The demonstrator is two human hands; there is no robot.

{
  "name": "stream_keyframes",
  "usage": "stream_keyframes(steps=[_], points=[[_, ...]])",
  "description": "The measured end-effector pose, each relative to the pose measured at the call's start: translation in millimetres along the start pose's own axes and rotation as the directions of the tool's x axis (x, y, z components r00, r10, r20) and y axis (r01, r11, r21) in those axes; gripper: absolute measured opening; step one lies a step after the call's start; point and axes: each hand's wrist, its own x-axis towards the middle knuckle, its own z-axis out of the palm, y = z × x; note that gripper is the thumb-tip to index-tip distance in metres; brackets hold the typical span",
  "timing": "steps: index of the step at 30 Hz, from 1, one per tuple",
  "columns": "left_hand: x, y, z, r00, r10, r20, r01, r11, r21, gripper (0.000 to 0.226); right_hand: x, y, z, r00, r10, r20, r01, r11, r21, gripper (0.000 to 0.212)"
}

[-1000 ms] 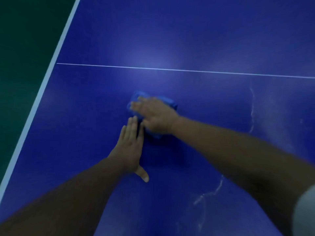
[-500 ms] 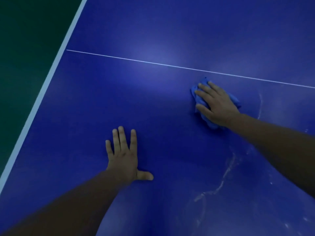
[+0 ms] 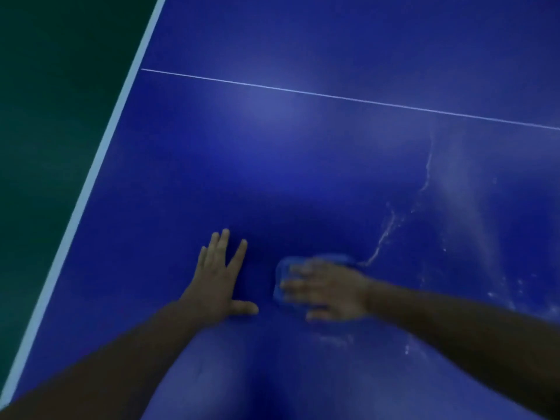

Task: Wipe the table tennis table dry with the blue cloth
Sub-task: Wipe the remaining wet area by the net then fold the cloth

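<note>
Across nearly the whole view: table tennis table (image 3: 303, 177), blue top, lit in dull patches. Far left, beyond the table: dark green floor (image 3: 45, 116). Left margin of the top: broad white edge line (image 3: 91, 189), running from near left to far. Far half: thin white centre line (image 3: 333, 97), crossing from the edge line to the right. Right half: pale water streaks (image 3: 385, 234), one thin trail winding from the far right down to the cloth, with scattered droplets (image 3: 500, 295) further right and near. Near centre-left: left hand (image 3: 216, 277), laid flat on the bare top, fingers straight and spread, thumb out to the right, holding nothing. Near centre: right hand (image 3: 330, 291), motion-blurred, palm down with fingers stretched leftward, pressing on the cloth rather than curling round it. Under the right hand: blue cloth (image 3: 281, 268), bunched, lying on the top just right of the left hand, its edges showing past the fingertips and the far side of the hand.
</note>
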Motion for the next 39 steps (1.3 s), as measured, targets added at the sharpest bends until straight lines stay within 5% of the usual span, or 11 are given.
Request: stream_keyframes(steps=[3,6,11,16,18,21,24,33,39], points=[[-41.9,4.0,45.7,0.999,0.006,-0.037,-0.007,1.000,-0.028,0.125,13.0,54.9,-15.4,0.870,0.489,-0.055,-0.475,0.864,0.166,0.071],[-67.1,4.6,73.8,0.995,-0.040,-0.096,0.038,0.999,-0.020,0.115,27.1,43.8,-9.2,0.779,0.624,-0.062,-0.608,0.775,0.169,0.068],[-100.4,-14.9,96.5,0.989,-0.033,-0.142,0.028,0.999,-0.038,0.107,19.0,-87.5,24.2,0.899,0.422,-0.117,-0.403,0.902,0.154,0.064],[-128.0,-32.9,99.0,0.993,0.019,-0.117,-0.019,1.000,0.005,0.093,-31.2,-167.5,32.3,1.000,-0.016,0.016,0.014,0.993,0.113,0.056],[-134.7,-40.1,102.1,0.991,0.046,-0.128,-0.043,0.999,0.023,0.090,-26.0,-143.4,25.8,0.992,0.125,0.004,-0.125,0.982,0.139,0.059],[-148.0,-50.7,111.3,0.988,0.087,-0.127,-0.082,0.996,0.044,0.090,3.0,-104.9,9.4,0.856,0.516,0.033,-0.511,0.834,0.208,0.066],[-164.0,-59.6,115.7,0.984,0.087,-0.154,-0.081,0.996,0.043,0.092,48.3,-118.9,10.4,0.714,0.696,0.081,-0.694,0.687,0.214,0.071],[-196.5,-102.5,121.4,0.991,0.113,-0.078,-0.104,0.988,0.111,0.084,108.4,-346.2,53.9,0.612,0.784,0.108,-0.779,0.573,0.255,0.053],[-204.9,-95.0,108.0,0.989,0.149,-0.023,-0.142,0.974,0.174,0.082,22.7,-316.5,52.2,0.089,0.990,0.113,-0.956,0.053,0.287,0.056]])
